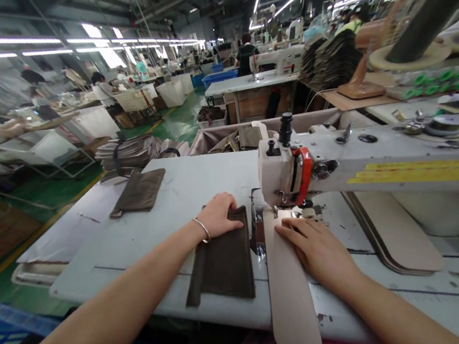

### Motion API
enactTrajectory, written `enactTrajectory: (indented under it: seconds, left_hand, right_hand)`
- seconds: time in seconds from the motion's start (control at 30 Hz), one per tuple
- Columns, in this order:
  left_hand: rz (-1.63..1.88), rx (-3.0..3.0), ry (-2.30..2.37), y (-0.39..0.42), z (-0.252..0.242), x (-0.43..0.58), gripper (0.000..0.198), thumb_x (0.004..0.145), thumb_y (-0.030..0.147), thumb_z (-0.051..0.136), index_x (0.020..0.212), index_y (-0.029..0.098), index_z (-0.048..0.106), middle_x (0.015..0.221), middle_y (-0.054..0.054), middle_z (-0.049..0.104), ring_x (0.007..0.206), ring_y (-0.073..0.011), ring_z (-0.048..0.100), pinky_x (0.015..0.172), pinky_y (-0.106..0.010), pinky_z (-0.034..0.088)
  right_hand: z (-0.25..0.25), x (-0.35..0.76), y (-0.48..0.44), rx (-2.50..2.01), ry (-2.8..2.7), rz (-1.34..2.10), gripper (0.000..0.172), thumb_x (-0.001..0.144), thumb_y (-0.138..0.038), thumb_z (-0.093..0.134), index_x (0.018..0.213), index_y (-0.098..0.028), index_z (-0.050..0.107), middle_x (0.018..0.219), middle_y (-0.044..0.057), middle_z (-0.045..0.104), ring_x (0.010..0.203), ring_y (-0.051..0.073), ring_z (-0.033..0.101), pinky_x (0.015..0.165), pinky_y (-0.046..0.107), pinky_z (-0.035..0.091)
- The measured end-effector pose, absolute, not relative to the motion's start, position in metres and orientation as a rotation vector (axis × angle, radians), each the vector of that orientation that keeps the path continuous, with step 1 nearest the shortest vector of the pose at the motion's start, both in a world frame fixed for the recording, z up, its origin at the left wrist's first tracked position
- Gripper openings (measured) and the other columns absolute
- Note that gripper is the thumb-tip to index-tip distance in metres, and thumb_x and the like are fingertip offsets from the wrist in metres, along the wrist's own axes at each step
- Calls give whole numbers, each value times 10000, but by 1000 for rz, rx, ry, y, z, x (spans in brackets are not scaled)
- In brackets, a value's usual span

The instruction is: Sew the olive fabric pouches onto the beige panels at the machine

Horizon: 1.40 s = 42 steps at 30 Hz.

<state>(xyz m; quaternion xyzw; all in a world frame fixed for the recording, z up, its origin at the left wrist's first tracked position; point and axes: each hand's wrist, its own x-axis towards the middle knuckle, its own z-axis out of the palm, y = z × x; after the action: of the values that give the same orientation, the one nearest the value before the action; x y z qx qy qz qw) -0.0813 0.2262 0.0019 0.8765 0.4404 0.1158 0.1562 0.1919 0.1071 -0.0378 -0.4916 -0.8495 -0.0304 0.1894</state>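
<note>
At a white work table (155, 222) in a large sewing hall, I sit facing a white industrial sewing machine (340, 170) whose head, with a red-orange guard (303, 173), stands just beyond my fingers. My left hand (218, 216), with a thin silver bracelet (202, 228) at the wrist, lies flat and unclenched on the far end of a dark olive-brown rectangular fabric panel (225, 263); it presses down and grips nothing. That panel lies on the table to the left of the needle area, with its near end close to the table's front edge. My right hand (312, 246) also lies flat with loose fingers, its fingertips touching the upper part of a long pale beige strip of stiff material with rounded ends (289, 294). The strip runs from under the machine head towards me and hangs over the table's front edge. The panel and the strip lie side by side, very close together. Further left on the table lies a second brown fabric piece (138, 191), well apart from my hands, and behind it is a stack of grey-brown pieces (128, 151). A wide beige flat piece (401, 239) lies under the machine's arm to my right. Other people sit at tables in the background.
</note>
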Motion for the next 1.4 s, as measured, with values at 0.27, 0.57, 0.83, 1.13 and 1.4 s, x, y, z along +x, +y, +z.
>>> enactTrajectory:
  seconds: [0.27, 0.57, 0.83, 1.13, 1.4]
  left_hand:
    - [397, 2382, 1019, 197, 12, -53, 237, 951, 237, 424, 1004, 186, 649, 946, -22, 626, 919, -134, 582, 867, -238, 445]
    - [415, 2378, 1108, 205, 0, 1, 116, 814, 213, 600, 745, 165, 681, 744, -11, 636, 696, -133, 576, 631, -216, 423]
    - [407, 2387, 1162, 213, -5, 6, 145, 789, 220, 548, 726, 156, 662, 667, -9, 637, 605, -124, 566, 560, -211, 395]
    - [401, 2373, 1209, 211, -7, 7, 144, 762, 228, 558, 694, 161, 665, 627, 8, 629, 571, -113, 545, 536, -208, 376]
    - [417, 2394, 1246, 212, 3, 11, 152, 780, 215, 573, 684, 151, 672, 607, -10, 611, 555, -117, 523, 528, -221, 354]
  right_hand:
    - [-35, 189, 108, -1421, -2364, -71, 375, 931, -105, 414, 1295, -148, 493, 1279, 116, 547, 1109, 271, 496, 925, 428, 388]
    - [-36, 190, 108, -1444, -2404, -44, 485, 930, -149, 473, 1408, -167, 393, 1318, 113, 504, 1071, 275, 486, 894, 422, 398]
    - [-33, 188, 109, -1514, -2412, -26, 519, 927, -154, 463, 1435, -161, 356, 1380, 100, 452, 1074, 289, 475, 891, 443, 408]
    - [-33, 186, 109, -1566, -2425, -50, 553, 906, -157, 472, 1444, -167, 345, 1383, 103, 453, 1069, 306, 491, 872, 459, 418]
    - [-31, 186, 108, -1543, -2416, -35, 512, 924, -171, 458, 1428, -162, 371, 1364, 109, 470, 1062, 300, 495, 882, 454, 411]
